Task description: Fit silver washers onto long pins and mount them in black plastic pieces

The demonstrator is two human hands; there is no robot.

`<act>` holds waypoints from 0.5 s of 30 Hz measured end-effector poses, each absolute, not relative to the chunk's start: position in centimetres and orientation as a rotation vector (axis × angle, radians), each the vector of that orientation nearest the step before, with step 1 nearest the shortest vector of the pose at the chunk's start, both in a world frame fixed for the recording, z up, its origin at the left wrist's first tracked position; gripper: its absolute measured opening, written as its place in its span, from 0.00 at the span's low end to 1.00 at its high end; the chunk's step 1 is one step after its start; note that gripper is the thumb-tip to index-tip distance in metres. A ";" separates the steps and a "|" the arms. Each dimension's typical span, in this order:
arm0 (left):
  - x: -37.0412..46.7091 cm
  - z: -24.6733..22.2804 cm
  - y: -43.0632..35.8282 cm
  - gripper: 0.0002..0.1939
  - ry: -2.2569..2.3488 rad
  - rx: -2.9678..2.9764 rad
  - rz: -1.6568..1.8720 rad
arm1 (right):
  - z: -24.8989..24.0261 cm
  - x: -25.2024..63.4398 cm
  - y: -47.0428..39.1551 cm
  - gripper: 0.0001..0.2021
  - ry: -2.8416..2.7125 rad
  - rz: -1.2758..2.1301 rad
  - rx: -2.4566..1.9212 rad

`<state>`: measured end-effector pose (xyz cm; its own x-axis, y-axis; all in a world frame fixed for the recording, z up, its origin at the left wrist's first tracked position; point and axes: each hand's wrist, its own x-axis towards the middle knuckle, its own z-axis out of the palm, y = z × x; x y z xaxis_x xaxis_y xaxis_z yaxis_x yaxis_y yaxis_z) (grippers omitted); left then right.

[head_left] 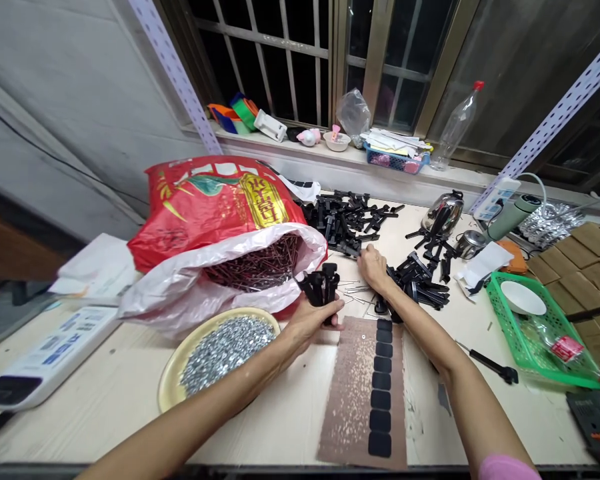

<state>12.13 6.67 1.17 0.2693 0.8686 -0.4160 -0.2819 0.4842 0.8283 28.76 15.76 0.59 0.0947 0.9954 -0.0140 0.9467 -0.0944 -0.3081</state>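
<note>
My left hand [313, 315] is closed around a bunch of black plastic parts [321, 283] held upright, between the sack and the brown strip. Reaching forward, my right hand [373, 267] has its fingers curled at the end of a black plastic part [349, 251], on the near edge of a loose heap of the same parts [337, 217]. Several thin metal pins [357, 290] lie between my hands. Another pile of black parts [423, 283] is to the right of my right wrist. A brown strip with black pads [355, 393] lies in front of me.
On the left, a red sack [220, 200] spills open with long screws or nails [260, 267]. A yellow bowl [167, 383] of small metal pieces stands near my left forearm. At right are a green basket [510, 333], a screwdriver-like tool [493, 365] and a metal kettle [443, 212].
</note>
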 end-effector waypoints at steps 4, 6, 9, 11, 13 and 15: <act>11.4 2.0 6.6 0.17 1.005 0.624 0.998 | 2.6 27.7 11.7 0.13 -1.898 0.301 -2.003; 11.4 2.0 6.6 0.17 0.961 0.583 1.055 | 2.8 26.3 8.8 0.11 -1.958 0.349 -1.858; 11.2 1.8 6.2 0.19 0.917 0.540 1.068 | 2.4 24.6 5.8 0.08 -2.065 0.474 -1.551; 10.6 1.5 5.9 0.20 0.929 0.520 1.080 | 2.2 24.4 5.4 0.10 -2.155 0.573 -1.372; 9.6 1.2 5.4 0.21 0.953 0.528 1.105 | 2.0 24.9 6.0 0.11 -2.329 0.583 -1.369; 8.5 0.7 4.9 0.20 0.997 0.563 1.133 | 1.8 25.6 7.1 0.12 -2.544 0.446 -1.530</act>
<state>8.47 4.94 0.68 0.0867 0.9278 -0.3629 -0.4778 0.3584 0.8020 25.62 7.10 1.79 -0.4731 0.8804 -0.0329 0.8390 0.4388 -0.3217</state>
